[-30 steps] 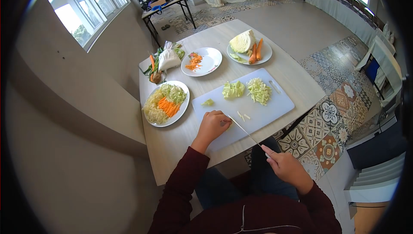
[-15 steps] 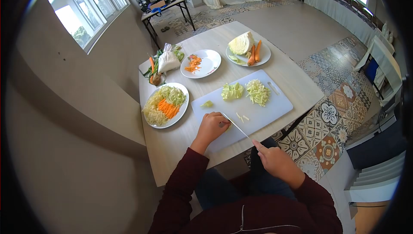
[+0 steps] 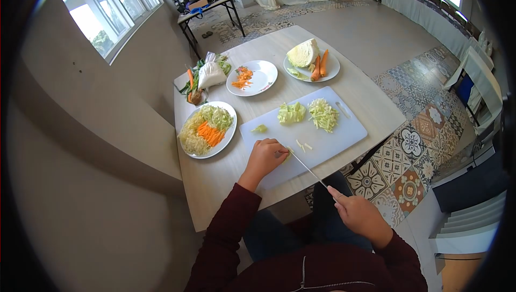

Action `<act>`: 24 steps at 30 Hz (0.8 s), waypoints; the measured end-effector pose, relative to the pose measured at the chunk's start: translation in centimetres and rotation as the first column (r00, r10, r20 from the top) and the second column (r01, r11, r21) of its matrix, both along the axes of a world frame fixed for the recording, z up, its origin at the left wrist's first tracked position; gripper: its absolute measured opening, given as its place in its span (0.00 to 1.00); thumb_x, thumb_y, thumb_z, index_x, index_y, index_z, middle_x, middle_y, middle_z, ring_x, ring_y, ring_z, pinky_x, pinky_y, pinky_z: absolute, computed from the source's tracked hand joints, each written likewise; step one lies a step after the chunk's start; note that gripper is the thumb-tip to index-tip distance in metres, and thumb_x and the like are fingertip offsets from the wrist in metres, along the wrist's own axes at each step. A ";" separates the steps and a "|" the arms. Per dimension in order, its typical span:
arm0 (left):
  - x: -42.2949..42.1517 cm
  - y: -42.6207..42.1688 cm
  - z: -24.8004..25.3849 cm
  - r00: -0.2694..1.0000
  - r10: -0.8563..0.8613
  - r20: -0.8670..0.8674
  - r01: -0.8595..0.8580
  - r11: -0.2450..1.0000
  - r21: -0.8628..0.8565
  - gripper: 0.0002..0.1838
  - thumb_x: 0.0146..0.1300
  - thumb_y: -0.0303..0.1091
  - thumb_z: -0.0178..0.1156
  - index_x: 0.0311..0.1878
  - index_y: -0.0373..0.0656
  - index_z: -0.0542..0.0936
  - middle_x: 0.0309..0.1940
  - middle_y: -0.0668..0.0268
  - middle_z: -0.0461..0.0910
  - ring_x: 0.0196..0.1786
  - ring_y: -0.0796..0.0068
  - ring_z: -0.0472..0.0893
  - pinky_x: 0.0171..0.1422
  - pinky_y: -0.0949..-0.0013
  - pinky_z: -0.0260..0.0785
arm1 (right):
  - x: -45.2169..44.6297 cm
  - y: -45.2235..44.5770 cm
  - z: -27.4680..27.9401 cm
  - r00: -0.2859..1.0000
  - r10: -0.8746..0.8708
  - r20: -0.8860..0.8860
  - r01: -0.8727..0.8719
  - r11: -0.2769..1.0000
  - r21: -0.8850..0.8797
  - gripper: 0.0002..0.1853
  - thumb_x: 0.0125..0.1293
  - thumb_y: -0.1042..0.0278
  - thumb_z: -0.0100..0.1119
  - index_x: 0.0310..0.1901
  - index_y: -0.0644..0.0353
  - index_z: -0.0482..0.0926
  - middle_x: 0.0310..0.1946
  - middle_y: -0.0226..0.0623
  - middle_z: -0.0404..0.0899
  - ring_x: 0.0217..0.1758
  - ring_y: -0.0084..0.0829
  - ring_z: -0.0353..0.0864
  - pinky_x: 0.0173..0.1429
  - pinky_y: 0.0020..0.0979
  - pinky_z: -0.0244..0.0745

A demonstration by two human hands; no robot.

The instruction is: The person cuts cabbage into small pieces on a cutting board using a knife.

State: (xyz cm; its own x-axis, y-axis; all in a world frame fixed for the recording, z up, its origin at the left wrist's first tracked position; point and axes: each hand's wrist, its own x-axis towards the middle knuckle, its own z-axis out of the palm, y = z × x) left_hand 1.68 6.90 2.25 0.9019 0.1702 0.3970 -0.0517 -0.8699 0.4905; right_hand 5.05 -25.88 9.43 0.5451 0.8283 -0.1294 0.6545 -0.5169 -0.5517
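My right hand [image 3: 352, 208] is wrapped round the handle of a knife [image 3: 309, 170]. The blade slants up and left across the cutting board [image 3: 328, 152], its tip beside my left fingertips. Bent fingers of my left hand [image 3: 266, 156] press down on the board over a small piece of cabbage [image 3: 289, 150], mostly hidden beneath them. A few thin cabbage strips [image 3: 303, 145] lie just right of the blade. Farther back on the board are a stack of cabbage pieces [image 3: 291, 113], a heap of shredded cabbage [image 3: 323, 115] and a small cabbage scrap [image 3: 259, 128].
Left of the board stands a plate [image 3: 229, 136] of shredded vegetables. Behind it are a plate [image 3: 263, 80] with carrot bits, a plate [image 3: 330, 75] holding a cabbage wedge [image 3: 302, 54] and carrots [image 3: 324, 63], and a white bag [image 3: 212, 75] among vegetables. A wall borders the left side.
My right hand has drawn the knife back toward me and to the right, and its tip has slid down from above my left fingers. My left hand has barely moved.
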 end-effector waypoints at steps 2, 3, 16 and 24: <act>0.0 0.1 -0.2 1.000 0.000 -0.012 0.000 1.000 -0.019 0.03 0.55 0.34 0.72 0.30 0.46 0.89 0.29 0.68 0.85 0.37 0.65 0.83 0.48 0.62 0.70 | 0.3 -0.5 0.2 1.000 0.000 -0.015 0.001 0.999 0.035 0.26 0.74 0.64 0.54 0.72 0.50 0.70 0.27 0.52 0.82 0.31 0.55 0.83 0.38 0.52 0.78; 0.1 0.3 -0.3 1.000 0.000 -0.017 -0.001 1.000 -0.027 0.04 0.55 0.34 0.72 0.30 0.47 0.89 0.29 0.69 0.86 0.37 0.65 0.83 0.47 0.61 0.69 | 0.5 -0.5 0.3 1.000 0.001 -0.022 0.001 0.999 0.054 0.26 0.74 0.64 0.54 0.72 0.51 0.70 0.27 0.53 0.82 0.31 0.56 0.83 0.38 0.52 0.78; 0.1 0.1 -0.2 1.000 -0.005 -0.002 0.005 1.000 0.012 0.04 0.55 0.34 0.72 0.30 0.46 0.89 0.30 0.68 0.85 0.39 0.65 0.82 0.50 0.61 0.69 | 0.3 -0.1 0.5 0.996 -0.055 -0.069 0.066 0.984 0.164 0.25 0.72 0.68 0.55 0.70 0.55 0.73 0.29 0.55 0.82 0.32 0.57 0.82 0.39 0.51 0.76; 0.0 -0.3 -0.4 1.000 0.021 0.007 -0.021 0.999 0.027 0.03 0.56 0.33 0.72 0.31 0.46 0.88 0.32 0.68 0.85 0.41 0.65 0.82 0.53 0.61 0.69 | 0.5 -1.2 2.2 0.990 -0.082 -0.118 0.094 0.991 0.100 0.24 0.72 0.68 0.55 0.69 0.55 0.74 0.31 0.55 0.83 0.34 0.57 0.82 0.40 0.50 0.76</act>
State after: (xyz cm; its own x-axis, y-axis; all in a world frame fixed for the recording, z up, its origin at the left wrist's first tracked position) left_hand 1.68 6.63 1.90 0.8955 0.1779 0.4080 -0.0370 -0.8838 0.4664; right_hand 5.58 -27.05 11.59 0.6034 0.7899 -0.1096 0.5392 -0.5054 -0.6737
